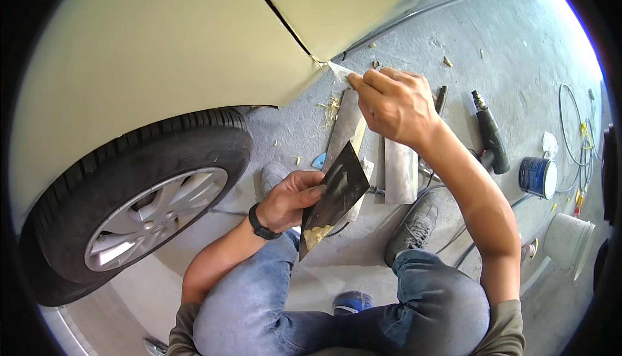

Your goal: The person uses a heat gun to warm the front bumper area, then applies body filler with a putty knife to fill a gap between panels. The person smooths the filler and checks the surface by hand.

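Observation:
My left hand (288, 200), with a dark wristband, grips a thin dark rectangular plate (338, 184) between thumb and fingers. A lump of yellowish putty (316, 235) sits on its near corner. Farther forward, my right hand (396, 104) pinches a pale, thin filler spreader (338, 71). Its tip is at the lower corner of the cream-yellow car body panel (181, 38), beside the dark gap to the neighbouring panel (343, 6). Whether the tip presses on the panel I cannot tell.
A tyre (214, 137) with a silver rim stands at the left. On the grey floor lie long flat boards (401, 174), yellowish scraps (330, 106) and a dark power tool (491, 132). Farther right are a blue tin (532, 176), a white bucket (565, 242) and a looped hose (562, 119).

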A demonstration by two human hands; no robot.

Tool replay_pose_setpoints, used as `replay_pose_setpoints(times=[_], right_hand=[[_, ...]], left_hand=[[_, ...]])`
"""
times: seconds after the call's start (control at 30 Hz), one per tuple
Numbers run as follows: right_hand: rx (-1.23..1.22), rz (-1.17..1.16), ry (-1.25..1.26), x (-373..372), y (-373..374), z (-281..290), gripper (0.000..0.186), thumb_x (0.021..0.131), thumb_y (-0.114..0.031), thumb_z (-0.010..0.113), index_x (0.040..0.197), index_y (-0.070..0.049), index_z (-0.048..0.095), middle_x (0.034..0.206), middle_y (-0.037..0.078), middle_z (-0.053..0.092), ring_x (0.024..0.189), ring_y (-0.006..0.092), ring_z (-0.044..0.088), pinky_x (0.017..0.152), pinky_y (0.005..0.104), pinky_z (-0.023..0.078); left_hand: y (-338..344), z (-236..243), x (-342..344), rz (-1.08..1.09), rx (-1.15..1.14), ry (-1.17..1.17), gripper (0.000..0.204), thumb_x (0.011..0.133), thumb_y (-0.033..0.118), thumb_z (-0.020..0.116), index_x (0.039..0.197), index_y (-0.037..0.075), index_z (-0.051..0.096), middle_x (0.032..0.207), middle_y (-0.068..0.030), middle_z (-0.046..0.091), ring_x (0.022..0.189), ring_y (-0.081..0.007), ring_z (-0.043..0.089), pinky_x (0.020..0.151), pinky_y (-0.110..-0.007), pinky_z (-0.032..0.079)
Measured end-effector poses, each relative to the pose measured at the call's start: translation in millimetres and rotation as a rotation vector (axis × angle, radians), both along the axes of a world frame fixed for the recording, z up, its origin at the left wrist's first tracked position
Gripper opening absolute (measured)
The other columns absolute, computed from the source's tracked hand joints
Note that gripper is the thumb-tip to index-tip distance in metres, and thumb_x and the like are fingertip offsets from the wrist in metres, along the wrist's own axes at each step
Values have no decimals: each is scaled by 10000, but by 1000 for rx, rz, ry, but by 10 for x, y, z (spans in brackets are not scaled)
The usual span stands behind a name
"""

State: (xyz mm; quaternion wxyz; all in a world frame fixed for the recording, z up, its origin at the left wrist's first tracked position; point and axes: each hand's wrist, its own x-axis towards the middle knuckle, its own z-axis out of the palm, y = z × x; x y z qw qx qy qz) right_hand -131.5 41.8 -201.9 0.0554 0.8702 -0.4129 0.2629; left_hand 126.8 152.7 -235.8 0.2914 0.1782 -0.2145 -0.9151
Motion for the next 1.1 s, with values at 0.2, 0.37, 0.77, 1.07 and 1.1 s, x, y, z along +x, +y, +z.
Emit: replay_pose_setpoints(times=[0.2, 0.37, 0.77, 1.07, 1.1], right_hand=[[9, 20, -56, -120, 256, 185, 177, 827, -101, 696, 997, -69, 734, 823, 41, 657, 728, 208, 685, 602, 345, 561], [160, 3, -383, -191, 268, 174, 149, 800, -52, 698, 945, -31, 729, 896, 119, 694, 773, 316, 685, 646, 431, 556], [458, -207, -397, 303, -87, -208, 312, 940, -369, 637, 968, -67, 709, 654, 190, 670, 641, 409, 681, 628, 506, 550], [252, -227, -425, 455, -171, -117, 187, 890, -280, 682, 973, -115, 710, 582, 95, 651, 531, 294, 664, 535, 421, 521], [252, -228, -439, 428, -125, -88, 178, 884, -271, 679, 956, -111, 709, 579, 96, 646, 527, 290, 662, 532, 416, 520]], left_hand=[[-22, 87, -9, -22, -6, -59, 377, 992, 291, 682, 1236, 6, 636, 848, -129, 671, 670, -213, 641, 599, -361, 498], [-9, 128, -15, -28, -5, -87, 382, 961, 299, 724, 1150, -26, 648, 827, -138, 675, 659, -226, 650, 577, -364, 498], [-16, 71, 70, -139, 36, 62, 325, 936, 175, 767, 1160, -50, 700, 1097, -107, 757, 974, -143, 711, 875, -267, 540], [-6, 78, 45, -118, 72, 56, 311, 944, 170, 756, 1160, -45, 695, 1095, -109, 753, 976, -149, 709, 887, -276, 539], [-7, 78, 49, -113, 78, 64, 306, 946, 167, 754, 1159, -45, 695, 1097, -109, 752, 978, -150, 709, 889, -278, 540]])
